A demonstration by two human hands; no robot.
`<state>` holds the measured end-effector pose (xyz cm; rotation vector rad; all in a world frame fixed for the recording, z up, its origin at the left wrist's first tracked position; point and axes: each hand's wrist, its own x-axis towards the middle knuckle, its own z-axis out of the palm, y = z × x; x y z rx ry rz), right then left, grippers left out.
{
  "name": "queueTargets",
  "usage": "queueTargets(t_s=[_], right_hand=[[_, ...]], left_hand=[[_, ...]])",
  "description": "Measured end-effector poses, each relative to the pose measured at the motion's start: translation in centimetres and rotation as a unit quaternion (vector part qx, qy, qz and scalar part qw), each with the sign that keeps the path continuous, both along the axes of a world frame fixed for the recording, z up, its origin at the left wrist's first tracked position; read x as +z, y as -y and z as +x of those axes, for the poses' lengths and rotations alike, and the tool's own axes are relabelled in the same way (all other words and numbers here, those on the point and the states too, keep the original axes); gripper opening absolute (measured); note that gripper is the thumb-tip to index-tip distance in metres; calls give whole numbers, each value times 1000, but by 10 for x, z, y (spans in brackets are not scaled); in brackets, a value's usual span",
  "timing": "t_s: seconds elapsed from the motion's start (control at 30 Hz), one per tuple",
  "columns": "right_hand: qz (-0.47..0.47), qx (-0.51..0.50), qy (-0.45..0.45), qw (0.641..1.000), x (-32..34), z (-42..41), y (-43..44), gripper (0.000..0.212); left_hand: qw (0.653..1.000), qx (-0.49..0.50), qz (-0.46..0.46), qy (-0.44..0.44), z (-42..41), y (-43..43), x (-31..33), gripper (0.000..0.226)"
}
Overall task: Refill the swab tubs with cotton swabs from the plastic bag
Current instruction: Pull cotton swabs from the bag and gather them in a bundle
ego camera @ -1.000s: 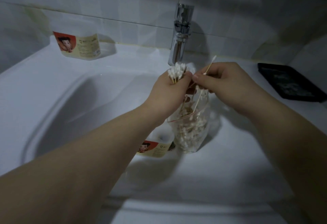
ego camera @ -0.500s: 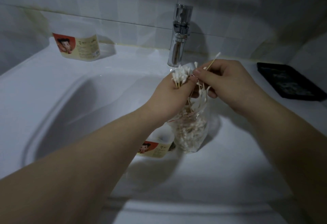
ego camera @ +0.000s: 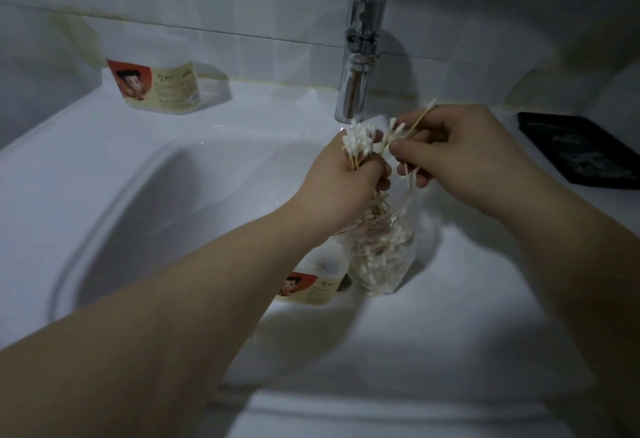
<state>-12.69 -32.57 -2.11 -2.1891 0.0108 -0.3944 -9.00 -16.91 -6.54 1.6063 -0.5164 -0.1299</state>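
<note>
My left hand (ego camera: 341, 188) grips a bundle of cotton swabs (ego camera: 358, 141), white tips up, over the sink. Just to its right my right hand (ego camera: 457, 157) pinches a few more swabs (ego camera: 398, 134), their sticks fanning out. Below both hands stands a clear plastic bag (ego camera: 382, 257) with many swabs inside, its top edge hidden by my left hand. A swab tub (ego camera: 317, 280) with a red and cream label stands left of the bag, partly behind my left wrist. A second tub (ego camera: 157, 89) stands on the far left ledge.
A chrome tap (ego camera: 360, 57) rises just behind my hands. The white sink basin (ego camera: 138, 216) spreads to the left. A black tray (ego camera: 578, 150) lies on the ledge at the right. Tiled wall runs along the back.
My right hand has drawn a few swabs up out of the bag and closer to the bundle in my left hand. The left hand has stayed nearly in place.
</note>
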Motion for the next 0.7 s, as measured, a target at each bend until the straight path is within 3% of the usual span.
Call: queueTargets(t_s=[0.2,0.5,0.7], right_hand=[[24,-14,39,999,5,-4,0,18],[53,-26,34,998,7,-6,2,13],[50,-32,45,997,4,-7,-4,6]], left_hand=[[999,13,21,-30,3,-1,-1,13],[998,22,-2,-62,3,1,-1,17],[994,-30,-46,-89,0,1,1,18]])
